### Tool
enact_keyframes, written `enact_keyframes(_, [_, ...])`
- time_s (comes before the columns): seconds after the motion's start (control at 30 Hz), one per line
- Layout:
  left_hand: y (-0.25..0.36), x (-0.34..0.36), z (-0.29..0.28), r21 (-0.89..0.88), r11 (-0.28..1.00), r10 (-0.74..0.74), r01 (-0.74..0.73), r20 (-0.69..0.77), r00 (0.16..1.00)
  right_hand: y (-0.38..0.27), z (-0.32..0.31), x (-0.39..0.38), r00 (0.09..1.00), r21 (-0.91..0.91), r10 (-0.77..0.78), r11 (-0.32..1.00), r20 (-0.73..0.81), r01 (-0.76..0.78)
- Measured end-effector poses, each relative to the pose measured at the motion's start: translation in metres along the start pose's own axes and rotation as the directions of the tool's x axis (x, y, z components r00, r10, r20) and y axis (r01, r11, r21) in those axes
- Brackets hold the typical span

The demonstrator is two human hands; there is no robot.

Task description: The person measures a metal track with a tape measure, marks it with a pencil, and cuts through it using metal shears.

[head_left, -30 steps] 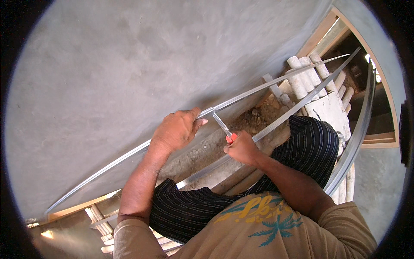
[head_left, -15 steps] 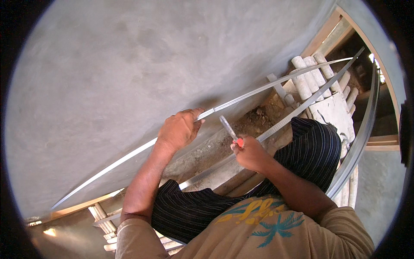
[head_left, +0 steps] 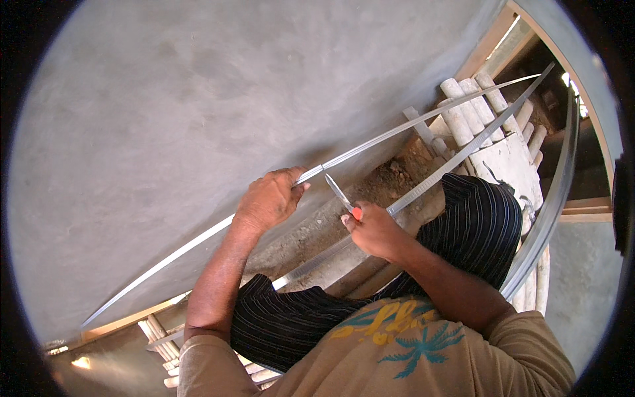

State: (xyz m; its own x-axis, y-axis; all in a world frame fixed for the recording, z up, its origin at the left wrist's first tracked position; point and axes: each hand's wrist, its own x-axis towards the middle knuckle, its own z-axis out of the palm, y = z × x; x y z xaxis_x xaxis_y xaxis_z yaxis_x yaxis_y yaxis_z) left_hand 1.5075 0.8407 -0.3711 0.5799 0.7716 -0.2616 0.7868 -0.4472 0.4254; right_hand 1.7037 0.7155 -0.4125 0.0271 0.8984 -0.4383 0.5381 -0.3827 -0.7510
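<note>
A long, thin silvery metal channel (head_left: 377, 139) runs slantwise along the grey wall, from lower left to upper right. My left hand (head_left: 270, 200) is closed around it near its middle. Just beyond those fingers, a dark line crosses the channel. In my right hand (head_left: 376, 231) is a slim silver-bladed tool with an orange-red handle (head_left: 339, 192). Its tip points up toward the channel by the dark line, slightly below it; contact cannot be told. A second, ribbed metal strip (head_left: 436, 175) passes behind my right hand and across in front of my knees.
More long metal channels (head_left: 544, 243) curve past my right side. Whitish poles (head_left: 458, 123) and a pale board (head_left: 506, 169) form a platform at the right, beside a wooden-framed opening (head_left: 587, 210). The plastered wall (head_left: 165, 119) rises close ahead. Below lies a rough ledge with rubble (head_left: 391, 177).
My right hand has moved a little left and up, bringing the tool's tip closer to the dark line on the channel. My left hand keeps its hold. The whole view has shifted slightly.
</note>
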Motion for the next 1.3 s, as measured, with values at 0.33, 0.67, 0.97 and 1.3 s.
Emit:
enact_keyframes(0.33, [0.001, -0.003, 0.002, 0.048, 0.993, 0.11, -0.107, -0.06, 0.992, -0.005, 0.0, 0.007, 0.999, 0.036, 0.041, 0.998, 0.016, -0.042])
enact_keyframes(0.67, [0.003, -0.003, 0.009, 0.038, 0.992, 0.124, -0.123, -0.043, 0.991, 0.0, 0.011, 0.007, 0.997, 0.108, -0.015, 0.994, -0.077, 0.024])
enact_keyframes(0.97, [0.003, -0.002, 0.007, 0.005, 0.984, 0.179, -0.18, -0.097, 0.979, -0.005, 0.009, 0.002, 0.995, 0.136, -0.003, 0.991, -0.102, 0.017])
enact_keyframes(1.3, [0.009, 0.004, -0.005, -0.095, 0.985, -0.135, 0.144, 0.09, 0.987, 0.01, 0.023, 0.012, 0.996, 0.149, -0.011, 0.988, -0.089, 0.024])
